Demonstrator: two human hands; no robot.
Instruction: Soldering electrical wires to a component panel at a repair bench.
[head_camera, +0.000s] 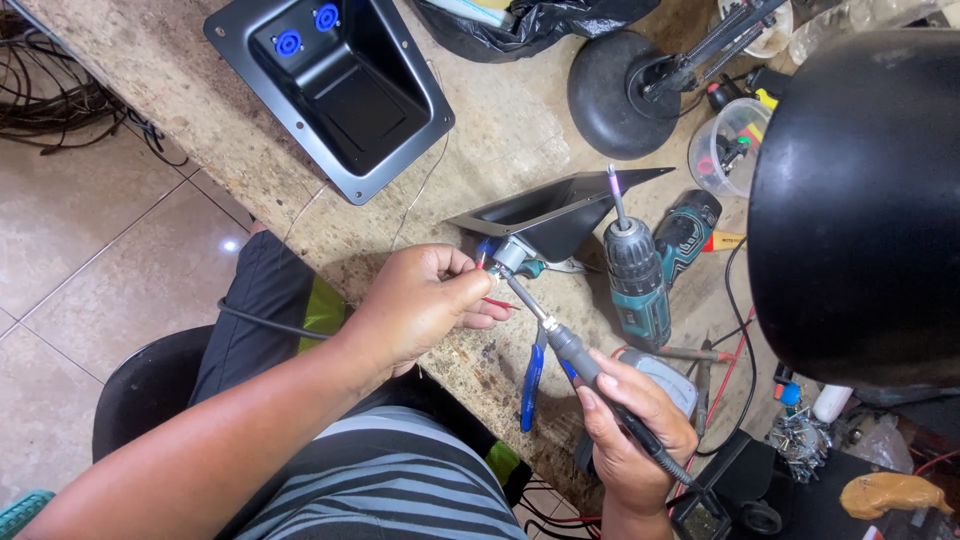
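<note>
A grey-handled soldering iron (585, 365) slants up-left, its tip at a small silver connector (508, 254) with red wire.

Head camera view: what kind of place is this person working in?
Probably an electronics repair workshop. The right hand holds a soldering iron to a connector pinched by the left hand, over a worn stone workbench with a cordless drill and blue-handled pliers.
</note>
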